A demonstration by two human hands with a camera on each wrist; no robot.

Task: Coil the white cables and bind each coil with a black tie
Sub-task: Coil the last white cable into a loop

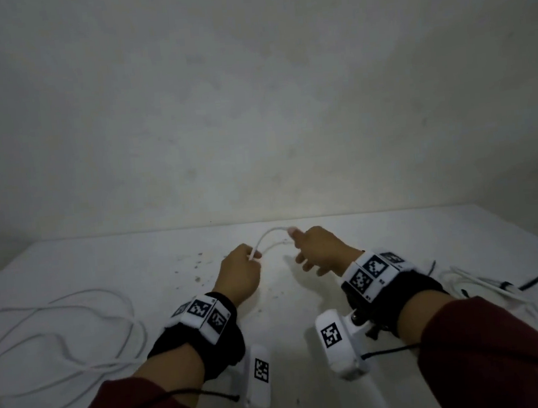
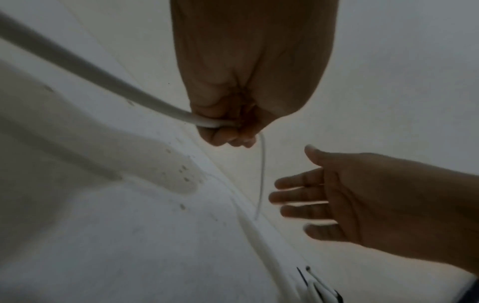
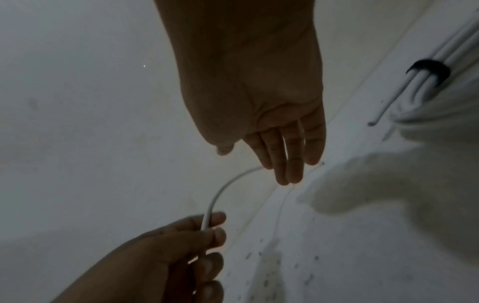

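A short stretch of white cable (image 1: 269, 236) arcs between my two hands above the white table (image 1: 87, 262). My left hand (image 1: 247, 264) grips it in a fist; in the left wrist view the cable (image 2: 77, 67) runs in from the upper left into that fist (image 2: 230, 127). My right hand (image 1: 300, 246) has its fingers (image 3: 287, 164) and thumb straight and spread. The cable's free end (image 3: 228, 182) reaches that hand's index finger and passes behind it. I cannot tell whether they touch.
The rest of the loose cable (image 1: 61, 336) sprawls over the table's left side. At the right lies a coiled white cable (image 1: 473, 283) bound with a black tie (image 3: 427, 70). A spare black tie (image 1: 534, 279) lies beside it. Dark specks dot the table's middle.
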